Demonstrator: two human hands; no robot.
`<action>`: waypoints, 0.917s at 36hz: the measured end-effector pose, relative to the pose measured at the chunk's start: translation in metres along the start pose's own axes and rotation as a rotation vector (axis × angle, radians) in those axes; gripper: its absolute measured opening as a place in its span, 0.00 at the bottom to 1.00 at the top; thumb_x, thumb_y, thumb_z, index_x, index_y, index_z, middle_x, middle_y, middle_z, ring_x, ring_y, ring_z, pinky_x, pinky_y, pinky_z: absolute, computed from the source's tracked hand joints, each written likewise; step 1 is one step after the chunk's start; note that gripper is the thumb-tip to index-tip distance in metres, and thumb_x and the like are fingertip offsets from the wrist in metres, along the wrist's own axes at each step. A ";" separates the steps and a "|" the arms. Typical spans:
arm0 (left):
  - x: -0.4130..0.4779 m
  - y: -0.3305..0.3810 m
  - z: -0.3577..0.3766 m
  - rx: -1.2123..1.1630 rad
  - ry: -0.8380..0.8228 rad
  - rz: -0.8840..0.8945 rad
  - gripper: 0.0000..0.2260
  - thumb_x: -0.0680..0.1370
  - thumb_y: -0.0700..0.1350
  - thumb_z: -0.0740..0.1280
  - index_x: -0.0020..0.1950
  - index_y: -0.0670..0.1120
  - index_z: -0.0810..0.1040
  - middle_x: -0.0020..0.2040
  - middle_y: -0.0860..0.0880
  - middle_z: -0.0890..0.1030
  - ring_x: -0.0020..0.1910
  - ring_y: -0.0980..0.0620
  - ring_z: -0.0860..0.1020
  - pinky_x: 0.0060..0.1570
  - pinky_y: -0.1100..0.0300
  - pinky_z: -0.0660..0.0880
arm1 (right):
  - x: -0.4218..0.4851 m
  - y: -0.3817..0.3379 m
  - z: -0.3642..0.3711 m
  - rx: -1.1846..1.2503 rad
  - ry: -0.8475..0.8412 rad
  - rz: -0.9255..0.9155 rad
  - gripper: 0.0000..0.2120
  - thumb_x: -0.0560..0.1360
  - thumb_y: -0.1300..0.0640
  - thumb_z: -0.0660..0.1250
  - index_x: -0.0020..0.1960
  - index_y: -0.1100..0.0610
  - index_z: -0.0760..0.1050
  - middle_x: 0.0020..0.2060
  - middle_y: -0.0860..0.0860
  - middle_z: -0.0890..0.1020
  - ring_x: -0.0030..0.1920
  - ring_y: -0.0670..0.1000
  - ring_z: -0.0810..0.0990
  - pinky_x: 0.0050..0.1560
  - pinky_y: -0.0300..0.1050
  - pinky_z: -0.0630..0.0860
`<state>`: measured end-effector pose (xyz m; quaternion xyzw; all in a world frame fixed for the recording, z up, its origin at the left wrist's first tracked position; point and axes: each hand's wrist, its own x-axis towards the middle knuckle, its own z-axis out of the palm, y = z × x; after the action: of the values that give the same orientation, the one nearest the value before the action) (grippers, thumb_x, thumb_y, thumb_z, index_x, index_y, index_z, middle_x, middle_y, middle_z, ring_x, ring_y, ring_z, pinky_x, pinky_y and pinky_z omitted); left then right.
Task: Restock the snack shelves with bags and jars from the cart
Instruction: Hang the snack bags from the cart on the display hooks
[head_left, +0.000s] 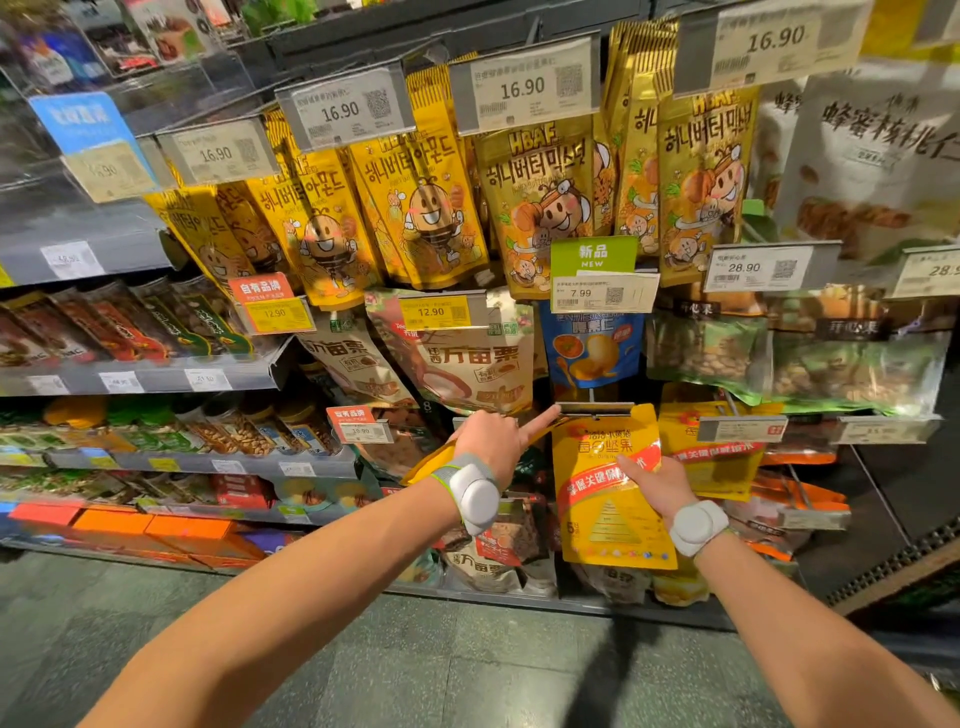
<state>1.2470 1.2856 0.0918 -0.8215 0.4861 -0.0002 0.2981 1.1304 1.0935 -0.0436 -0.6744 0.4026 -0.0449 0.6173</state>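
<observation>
Yellow bag (602, 499) clamped in right grip (649, 486) below peg hook (595, 409); left grip (493, 436) curled, index at hook, hold impossible to tell.

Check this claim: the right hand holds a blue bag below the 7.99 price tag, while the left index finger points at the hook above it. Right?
No. The head view shows the bag in the right hand is yellow, not blue. It is below the 7.99 price tag, and the left hand points its index finger at the hook above it.

yellow bag (423, 466): mostly behind left hand (491, 439) | far-right tag (930, 273): cut off
</observation>
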 end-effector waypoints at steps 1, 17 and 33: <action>-0.001 0.000 -0.001 -0.001 0.000 0.002 0.44 0.80 0.38 0.60 0.78 0.55 0.26 0.50 0.47 0.80 0.41 0.47 0.83 0.44 0.50 0.83 | 0.001 -0.001 0.001 -0.005 0.002 -0.003 0.09 0.77 0.50 0.72 0.50 0.55 0.80 0.52 0.56 0.84 0.53 0.58 0.81 0.63 0.60 0.75; -0.002 0.003 -0.006 -0.012 -0.038 -0.018 0.45 0.81 0.40 0.62 0.78 0.54 0.26 0.37 0.46 0.71 0.43 0.49 0.83 0.45 0.50 0.83 | 0.009 -0.005 0.008 -0.064 0.066 0.026 0.19 0.77 0.52 0.72 0.55 0.69 0.80 0.51 0.62 0.84 0.53 0.63 0.82 0.59 0.60 0.77; -0.018 0.031 0.028 -0.064 -0.151 0.012 0.40 0.81 0.41 0.61 0.81 0.49 0.34 0.53 0.46 0.81 0.48 0.45 0.82 0.46 0.53 0.79 | 0.010 0.029 0.006 -0.287 0.136 0.212 0.46 0.74 0.44 0.73 0.79 0.64 0.52 0.75 0.61 0.65 0.75 0.65 0.59 0.73 0.57 0.61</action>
<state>1.2213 1.3026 0.0593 -0.8255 0.4667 0.0792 0.3074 1.1261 1.0948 -0.0744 -0.7047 0.5144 0.0325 0.4876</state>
